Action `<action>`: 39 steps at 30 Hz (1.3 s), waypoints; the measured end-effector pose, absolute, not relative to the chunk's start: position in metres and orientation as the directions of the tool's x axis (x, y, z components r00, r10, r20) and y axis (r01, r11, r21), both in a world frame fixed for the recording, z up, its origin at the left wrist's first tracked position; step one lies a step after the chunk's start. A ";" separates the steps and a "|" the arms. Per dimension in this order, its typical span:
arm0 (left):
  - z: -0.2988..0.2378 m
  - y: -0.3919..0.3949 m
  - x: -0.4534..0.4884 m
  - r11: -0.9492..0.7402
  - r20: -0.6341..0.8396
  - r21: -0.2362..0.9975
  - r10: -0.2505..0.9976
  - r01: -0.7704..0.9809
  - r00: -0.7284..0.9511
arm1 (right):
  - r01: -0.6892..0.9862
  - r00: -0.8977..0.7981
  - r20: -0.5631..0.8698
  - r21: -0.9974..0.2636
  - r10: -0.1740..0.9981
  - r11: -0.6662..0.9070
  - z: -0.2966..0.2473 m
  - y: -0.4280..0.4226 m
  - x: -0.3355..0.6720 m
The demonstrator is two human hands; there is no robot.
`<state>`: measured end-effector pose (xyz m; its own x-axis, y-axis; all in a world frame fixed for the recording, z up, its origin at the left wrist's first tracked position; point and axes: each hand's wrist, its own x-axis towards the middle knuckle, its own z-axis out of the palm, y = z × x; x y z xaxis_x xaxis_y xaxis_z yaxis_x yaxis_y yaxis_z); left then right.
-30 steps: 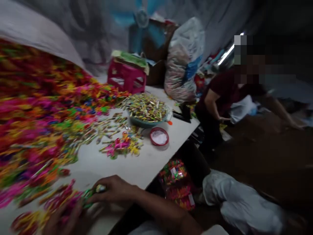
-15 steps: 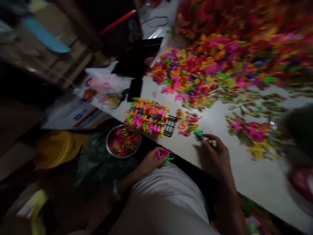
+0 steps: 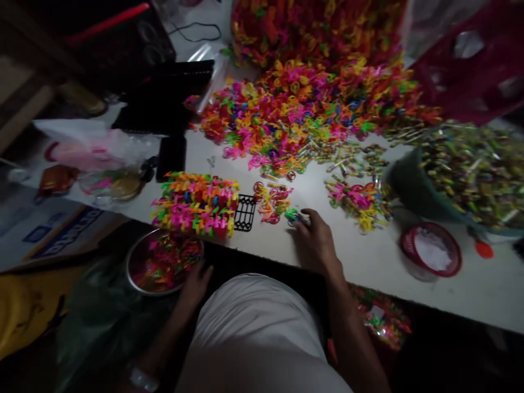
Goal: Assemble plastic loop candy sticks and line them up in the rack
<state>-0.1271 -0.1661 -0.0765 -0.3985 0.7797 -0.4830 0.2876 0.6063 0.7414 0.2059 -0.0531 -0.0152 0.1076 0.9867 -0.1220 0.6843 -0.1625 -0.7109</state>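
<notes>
My right hand (image 3: 314,241) rests on the white table (image 3: 368,262), fingers curled, with its fingertips pinching a small green and blue plastic piece (image 3: 292,214). Just left of it lies a small cluster of loose colourful pieces (image 3: 272,199). My left hand (image 3: 196,283) is below the table edge, at the right rim of a metal bowl (image 3: 135,273) filled with colourful pieces; its fingers look loosely stretched and hold nothing that I can see. A black grid rack (image 3: 245,213) carries rows of assembled colourful pieces (image 3: 195,204).
A big heap of colourful plastic pieces (image 3: 311,103) covers the table's far side. A teal basin (image 3: 403,183) of wrapped sticks stands at right, with a red-rimmed tub (image 3: 409,246) of white stuff before it. A black phone (image 3: 171,157) and plastic bags (image 3: 90,150) lie at left.
The view swung from the right side of the table to the work spot. My left hand, holding pink and green pieces half a second ago, has dropped to the bowl and no longer shows them.
</notes>
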 end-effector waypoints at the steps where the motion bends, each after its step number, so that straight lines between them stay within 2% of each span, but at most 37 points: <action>1: -0.070 -0.164 -0.115 0.544 -0.453 0.750 0.837 0.376 -0.306 | 0.725 0.103 -0.139 -0.668 0.985 -0.170 -0.015 -0.053 0.202; 4: -0.039 -0.154 -0.075 0.324 -0.408 0.790 0.912 0.521 0.052 | 0.798 0.137 -0.184 -0.562 0.973 -0.219 -0.014 -0.055 0.197; 6: -0.015 -0.141 -0.048 0.239 -0.393 0.836 0.890 0.494 0.234 | 0.779 0.147 -0.192 -0.582 0.970 -0.233 -0.012 -0.056 0.200; 8: 0.003 -0.123 -0.023 0.119 -0.254 0.890 0.931 0.439 0.263 | 0.726 0.139 -0.157 -0.655 0.978 -0.208 -0.011 -0.059 0.209; 10: 0.010 -0.100 0.001 -0.050 -0.038 0.898 0.981 0.437 0.190 | 0.675 0.140 -0.107 -0.717 0.984 -0.175 -0.010 -0.063 0.219; 13: 0.000 -0.065 0.032 -0.269 0.203 0.809 0.962 0.523 0.181 | 0.653 0.174 -0.088 -0.735 0.981 -0.182 -0.008 -0.070 0.230; 16: -0.016 -0.036 0.051 -0.374 0.279 0.674 0.928 0.637 0.248 | 0.644 0.222 -0.065 -0.740 0.973 -0.197 -0.010 -0.070 0.233; 19: -0.024 -0.016 0.059 -0.369 0.259 0.551 0.928 0.748 0.266 | 0.625 0.231 0.001 -0.766 0.973 -0.147 -0.013 -0.059 0.228; 22: -0.027 -0.006 0.061 -0.339 0.202 0.467 0.940 0.817 0.275 | 0.685 0.136 0.038 -0.726 0.990 -0.066 -0.016 -0.038 0.219; 26: -0.030 -0.003 0.061 -0.353 0.188 0.440 0.936 0.826 0.299 | 0.798 0.013 -0.065 -0.600 0.998 -0.049 -0.022 -0.018 0.213; 29: -0.029 -0.005 0.061 -0.369 0.197 0.459 0.929 0.808 0.313 | 0.747 0.004 0.024 -0.665 1.000 0.013 -0.028 -0.021 0.218; 32: -0.023 -0.008 0.061 -0.396 0.219 0.559 0.918 0.728 0.331 | 0.639 0.019 0.187 -0.757 0.982 0.132 -0.026 -0.033 0.225; 35: -0.011 -0.013 0.061 -0.318 0.253 0.741 0.948 0.592 0.192 | 0.644 0.064 0.327 -0.736 0.943 0.211 -0.017 -0.044 0.227; 37: -0.005 -0.018 0.060 -0.167 0.144 0.879 0.986 0.447 0.085 | 0.675 0.089 0.387 -0.701 0.918 0.230 -0.013 -0.049 0.226; 39: -0.003 -0.022 0.060 0.065 -0.097 0.963 0.989 0.262 0.109 | 0.685 0.085 0.398 -0.689 0.914 0.236 -0.013 -0.053 0.223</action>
